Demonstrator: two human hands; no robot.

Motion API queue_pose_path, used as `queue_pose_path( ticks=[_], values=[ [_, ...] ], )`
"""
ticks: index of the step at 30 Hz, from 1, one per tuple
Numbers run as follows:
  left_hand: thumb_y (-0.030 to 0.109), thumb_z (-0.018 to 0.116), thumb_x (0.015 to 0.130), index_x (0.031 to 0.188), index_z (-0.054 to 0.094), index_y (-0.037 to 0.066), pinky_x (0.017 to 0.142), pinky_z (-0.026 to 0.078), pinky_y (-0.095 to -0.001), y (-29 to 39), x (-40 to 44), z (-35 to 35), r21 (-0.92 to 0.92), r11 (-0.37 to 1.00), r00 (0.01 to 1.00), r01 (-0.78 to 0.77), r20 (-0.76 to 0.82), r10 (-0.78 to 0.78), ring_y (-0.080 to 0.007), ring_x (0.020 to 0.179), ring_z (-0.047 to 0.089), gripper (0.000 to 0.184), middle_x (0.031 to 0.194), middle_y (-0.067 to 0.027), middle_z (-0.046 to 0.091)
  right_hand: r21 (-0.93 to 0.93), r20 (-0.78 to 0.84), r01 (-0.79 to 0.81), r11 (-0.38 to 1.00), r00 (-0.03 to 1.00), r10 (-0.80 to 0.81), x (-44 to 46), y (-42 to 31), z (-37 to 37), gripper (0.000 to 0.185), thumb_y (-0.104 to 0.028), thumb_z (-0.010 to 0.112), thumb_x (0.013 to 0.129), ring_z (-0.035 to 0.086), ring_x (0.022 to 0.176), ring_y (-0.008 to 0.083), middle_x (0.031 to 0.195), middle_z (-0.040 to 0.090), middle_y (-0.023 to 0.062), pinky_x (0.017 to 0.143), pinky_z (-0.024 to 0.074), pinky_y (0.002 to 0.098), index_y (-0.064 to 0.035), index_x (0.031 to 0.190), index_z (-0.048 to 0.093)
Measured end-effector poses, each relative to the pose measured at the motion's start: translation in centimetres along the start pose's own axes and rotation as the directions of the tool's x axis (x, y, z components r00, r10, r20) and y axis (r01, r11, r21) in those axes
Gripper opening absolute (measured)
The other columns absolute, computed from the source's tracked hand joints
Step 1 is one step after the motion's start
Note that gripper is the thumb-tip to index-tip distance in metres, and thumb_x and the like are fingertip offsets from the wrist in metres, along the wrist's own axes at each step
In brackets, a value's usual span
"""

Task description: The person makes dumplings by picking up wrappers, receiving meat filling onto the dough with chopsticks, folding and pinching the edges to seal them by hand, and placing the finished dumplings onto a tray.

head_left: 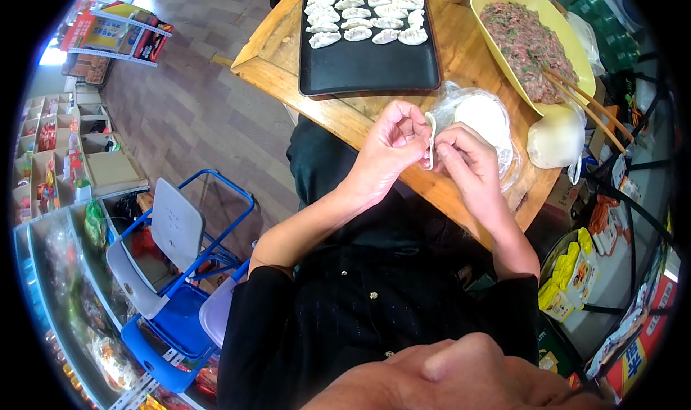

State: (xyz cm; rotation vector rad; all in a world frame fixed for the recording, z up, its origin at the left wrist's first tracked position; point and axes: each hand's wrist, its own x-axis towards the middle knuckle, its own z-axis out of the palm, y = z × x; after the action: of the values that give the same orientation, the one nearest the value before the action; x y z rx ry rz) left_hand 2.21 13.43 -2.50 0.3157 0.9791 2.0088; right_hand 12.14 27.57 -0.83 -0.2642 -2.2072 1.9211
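- Clearly, the left hand (389, 151) was closed on a folded wrapper (432, 140), which stood on its edge between the fingers.
- The right hand (471, 162) was just beside the left one, with its fingertips pinched on the facing side of the same wrapper.
- This folded wrapper was above the near edge of the wooden table (273, 47), in the air and apart from the tabletop.
- Near the right hand, a stack of round wrappers (481, 120) was lying in a clear plastic bag (450, 97) on the table.
- Farther forward, a black tray (371, 68) was carrying pleated dumplings (353, 12) in several rows, and its near part was bare.
- To the right of the tray there was a yellow bowl (493, 65) with minced filling (529, 50), pink with green bits.
- Two chopsticks (597, 111) were leaning in this bowl, their tips in the filling and their other ends past the rim.
- A whitish bag (556, 142) was beside the bowl, near the right table edge; its content could not be told.
- On the left side, blue folding chairs (180, 316) were standing near the shelves (115, 165).
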Motion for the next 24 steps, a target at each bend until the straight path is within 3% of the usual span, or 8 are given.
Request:
queue_pose_path(
  ticks=[6,14,20,24],
  values=[
    [0.000,0.061,0.092,0.107,0.049,0.007,0.070,0.049,-0.0256,-1.1,0.2,-0.2,0.058,0.997,0.999,-0.043,0.017,0.042,-0.0107,0.077,0.057,0.021,0.089,-0.0024,0.056,0.093,0.034,-0.096,0.991,0.995,0.093,0.3,0.3,-0.1,0.007,-0.002,0.057,0.093,0.058,0.073,0.0088,0.084,0.057,0.0049,0.063,0.0477,0.0230,0.0032,0.089,0.059],
    [-0.001,0.060,0.092,0.108,0.046,0.006,0.071,0.049,-0.0248,-2.0,0.3,-0.8,0.148,0.982,0.993,-0.115,0.034,0.111,-0.0088,0.075,0.055,0.022,0.087,-0.0017,0.054,-0.054,-0.001,-0.082,0.995,0.997,0.082,0.4,1.2,0.0,0.007,0.001,0.059,0.089,0.055,0.069,0.0058,0.077,0.056,0.0028,0.060,0.0436,0.0220,0.0020,0.082,0.058],
    [-0.003,0.059,0.091,0.108,0.046,0.006,0.071,0.048,-0.0247,-2.1,0.4,-0.9,0.151,0.980,0.992,-0.126,0.042,0.121,-0.0088,0.075,0.054,0.024,0.087,-0.0018,0.053,0.020,-0.029,-0.077,0.997,0.997,0.078,0.6,1.2,0.5,0.009,0.002,0.059,0.089,0.053,0.067,0.0049,0.075,0.055,0.0017,0.056,0.0400,0.0214,0.0008,0.080,0.058],
    [-0.004,0.060,0.090,0.108,0.046,0.006,0.071,0.048,-0.0247,-2.0,0.4,-1.0,0.139,0.984,0.994,-0.108,0.048,0.102,-0.0088,0.076,0.054,0.025,0.088,-0.0018,0.053,-0.026,-0.021,-0.102,0.994,0.995,0.101,0.6,1.7,0.3,0.009,0.002,0.059,0.089,0.053,0.068,0.0047,0.075,0.055,0.0019,0.057,0.0403,0.0211,0.0007,0.080,0.058]
  ],
)
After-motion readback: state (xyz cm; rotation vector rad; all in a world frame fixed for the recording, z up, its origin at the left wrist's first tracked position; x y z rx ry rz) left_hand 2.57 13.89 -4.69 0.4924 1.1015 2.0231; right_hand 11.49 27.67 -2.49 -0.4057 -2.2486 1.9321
